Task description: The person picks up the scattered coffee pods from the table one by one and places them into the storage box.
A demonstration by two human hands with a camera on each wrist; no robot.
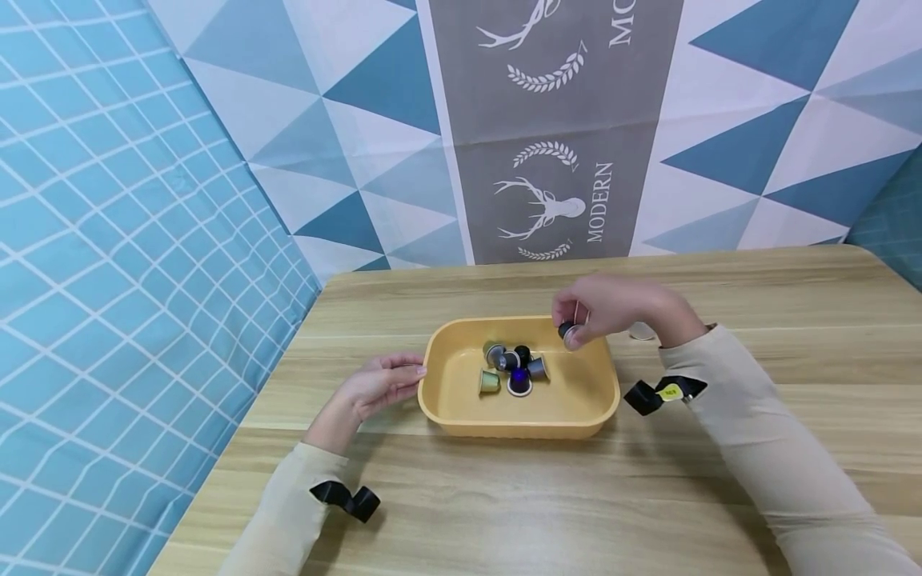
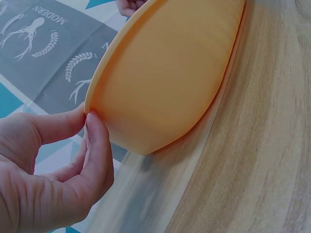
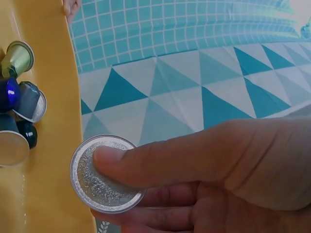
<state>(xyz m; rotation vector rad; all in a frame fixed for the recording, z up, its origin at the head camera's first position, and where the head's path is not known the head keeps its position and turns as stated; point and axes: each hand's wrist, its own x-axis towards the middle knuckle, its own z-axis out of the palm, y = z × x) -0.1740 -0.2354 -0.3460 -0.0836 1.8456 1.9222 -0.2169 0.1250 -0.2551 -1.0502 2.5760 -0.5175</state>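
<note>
A yellow tray (image 1: pixel 446 404) with raised walls stands on the table. My left hand (image 1: pixel 382 382) pinches its left rim between thumb and fingers, as the left wrist view shows up close. Above the tray's back right corner, my right hand (image 1: pixel 608 308) holds a dark coffee capsule (image 1: pixel 567 329). In the right wrist view the thumb lies on the silver foil lid of that coffee capsule (image 3: pixel 87 179). Several capsules lie in a cluster on the tray floor, among them a green capsule (image 1: pixel 489 382), a blue capsule (image 1: pixel 519 379) and a grey capsule (image 1: pixel 537 369).
A white round item (image 1: pixel 641 331) on the wooden table (image 1: pixel 461 496) is partly hidden behind the right wrist. Patterned cloth (image 1: pixel 374 120) hangs at the back, and blue checked cloth (image 1: pixel 130 240) along the left side. Black bands sit on both sleeves.
</note>
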